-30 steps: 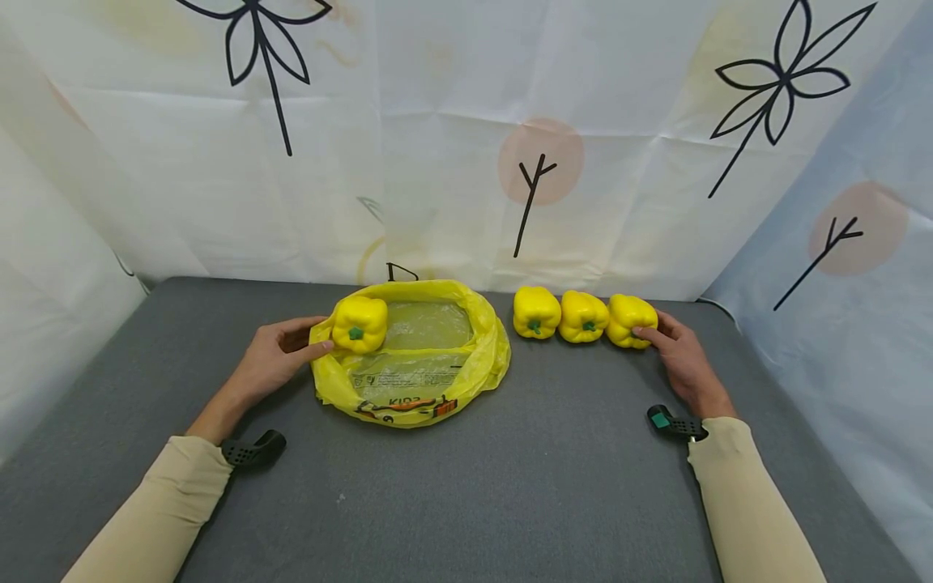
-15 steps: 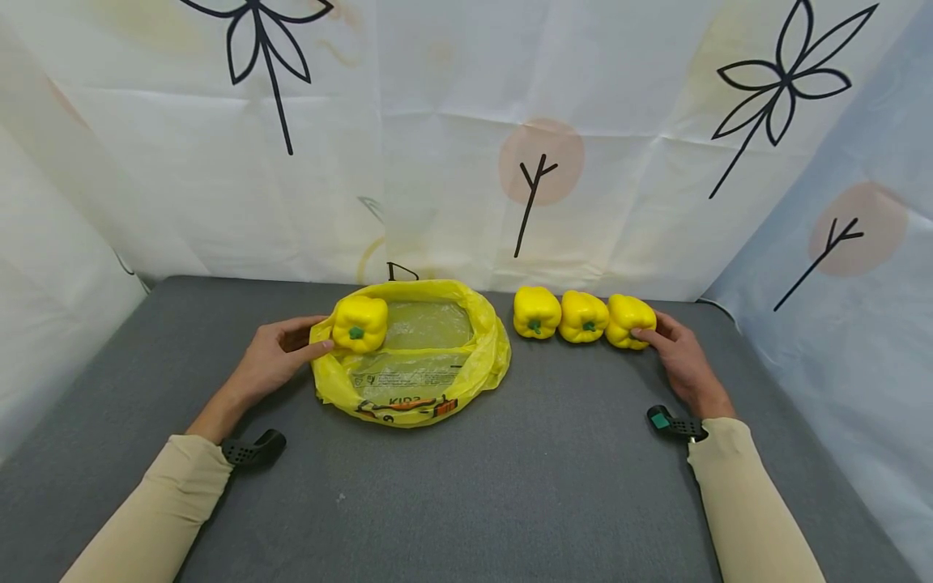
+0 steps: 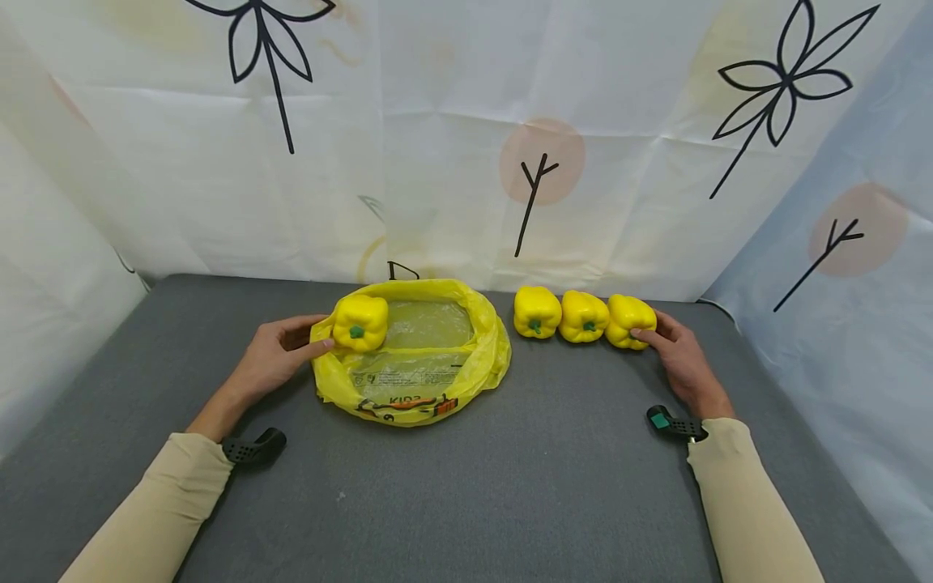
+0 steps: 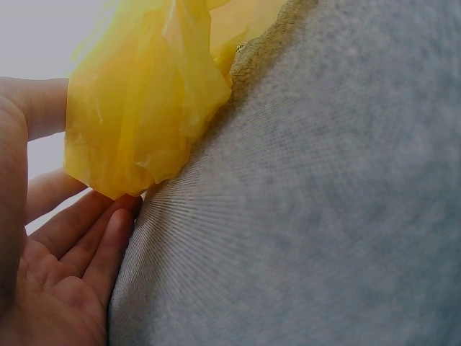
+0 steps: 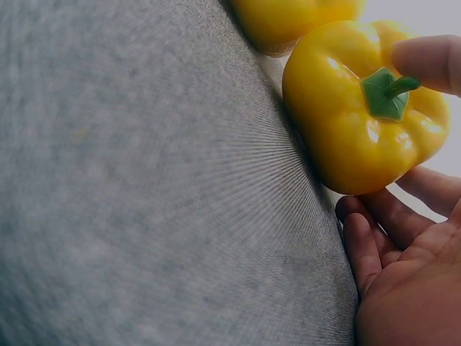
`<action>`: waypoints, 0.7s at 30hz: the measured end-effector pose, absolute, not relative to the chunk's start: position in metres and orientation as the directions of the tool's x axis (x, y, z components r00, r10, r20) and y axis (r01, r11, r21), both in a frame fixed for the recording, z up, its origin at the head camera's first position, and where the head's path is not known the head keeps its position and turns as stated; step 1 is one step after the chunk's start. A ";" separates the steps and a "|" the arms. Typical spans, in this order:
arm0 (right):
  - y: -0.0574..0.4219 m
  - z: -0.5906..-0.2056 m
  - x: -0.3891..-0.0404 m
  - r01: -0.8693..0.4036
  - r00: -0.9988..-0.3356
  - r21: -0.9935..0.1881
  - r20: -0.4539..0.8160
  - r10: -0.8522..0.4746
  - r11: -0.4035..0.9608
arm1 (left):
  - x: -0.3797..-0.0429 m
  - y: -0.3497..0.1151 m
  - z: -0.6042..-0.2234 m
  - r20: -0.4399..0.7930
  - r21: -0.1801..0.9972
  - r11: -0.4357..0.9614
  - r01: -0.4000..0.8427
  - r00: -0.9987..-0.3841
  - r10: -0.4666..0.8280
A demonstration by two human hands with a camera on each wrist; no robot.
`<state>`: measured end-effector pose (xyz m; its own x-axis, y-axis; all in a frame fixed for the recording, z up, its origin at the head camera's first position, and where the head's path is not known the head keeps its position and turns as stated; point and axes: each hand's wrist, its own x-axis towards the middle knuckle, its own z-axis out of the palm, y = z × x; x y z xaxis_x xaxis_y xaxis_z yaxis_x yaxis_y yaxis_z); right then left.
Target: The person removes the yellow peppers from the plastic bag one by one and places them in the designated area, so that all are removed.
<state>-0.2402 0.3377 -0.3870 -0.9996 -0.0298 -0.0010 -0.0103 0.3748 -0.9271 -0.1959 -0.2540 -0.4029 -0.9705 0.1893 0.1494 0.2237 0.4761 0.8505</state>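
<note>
A yellow plastic bag (image 3: 481, 364) lies on the grey table with its mouth spread wide and its rim rolled back. One yellow bell pepper (image 3: 360, 320) sits inside at the bag's left end, green stem facing me. At that end my left hand (image 3: 280, 356) holds the bag's side between thumb and fingers; in the left wrist view the yellow film (image 4: 137, 108) hides the thumb's tip. Right of the bag, three more peppers stand in a row. My right hand (image 3: 678, 352) grips the rightmost pepper (image 5: 346, 130), thumb beside its stem and fingers around its far side.
The left pepper (image 3: 537, 312) and the middle pepper (image 3: 584, 317) of the row stand side by side near the table's back edge. Behind the table (image 3: 510, 502) hangs a white printed cloth (image 3: 452, 162), and more cloth closes off both sides.
</note>
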 end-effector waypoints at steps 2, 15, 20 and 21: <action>0.338 -0.387 -0.240 -0.015 -1.000 -0.929 0.004 -0.029 0.371 | -0.196 -0.254 -0.403 0.148 0.850 0.478 0.223 -0.971 0.190; 0.343 -0.385 -0.239 -0.016 -0.999 -0.950 0.001 -0.049 0.312 | -0.194 -0.253 -0.401 0.140 0.851 0.478 0.215 -0.972 0.188; 0.347 -0.383 -0.238 -0.032 -0.998 -0.960 0.018 -0.053 0.279 | -0.195 -0.253 -0.401 0.142 0.851 0.478 0.218 -0.971 0.191; 0.348 -0.382 -0.237 -0.033 -0.998 -0.961 0.020 -0.052 0.275 | -0.195 -0.253 -0.402 0.141 0.851 0.478 0.218 -0.971 0.192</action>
